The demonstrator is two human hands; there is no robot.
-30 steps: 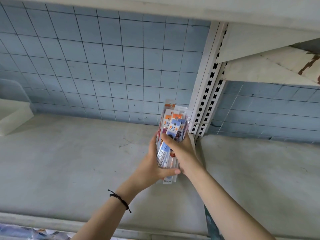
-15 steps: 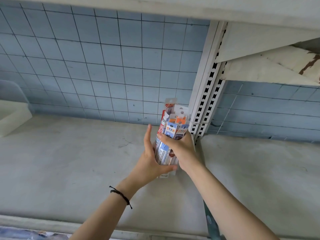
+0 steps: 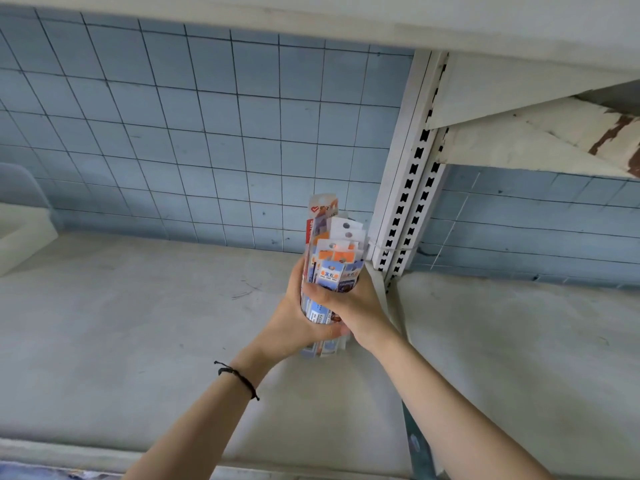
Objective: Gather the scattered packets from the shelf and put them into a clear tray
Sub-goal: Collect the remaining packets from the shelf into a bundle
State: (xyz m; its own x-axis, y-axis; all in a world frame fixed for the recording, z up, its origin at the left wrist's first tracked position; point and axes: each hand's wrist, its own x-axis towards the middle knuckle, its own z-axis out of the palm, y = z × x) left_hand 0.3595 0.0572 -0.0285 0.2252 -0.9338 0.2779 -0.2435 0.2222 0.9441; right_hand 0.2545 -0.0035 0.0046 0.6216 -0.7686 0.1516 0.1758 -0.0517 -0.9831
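Grey shelf (image 3: 138,341) lies under both hands; the left hand (image 3: 294,327) and right hand (image 3: 349,303) curl tightly around one upright bundle of packets (image 3: 332,258) between them.

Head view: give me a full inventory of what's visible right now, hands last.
packets: one bundle, count unclear, white, blue, orange, red; upright in both hands
shelf: one, pale grey, under the hands
back panel: one, blue grid, behind the shelf
upright post: one, white, slotted, right of the bundle
container: one, whitish, far left on the shelf, cut off
wristband: one, black, left wrist
left hand: one, grips the bundle from the left
right hand: one, grips the bundle from the right
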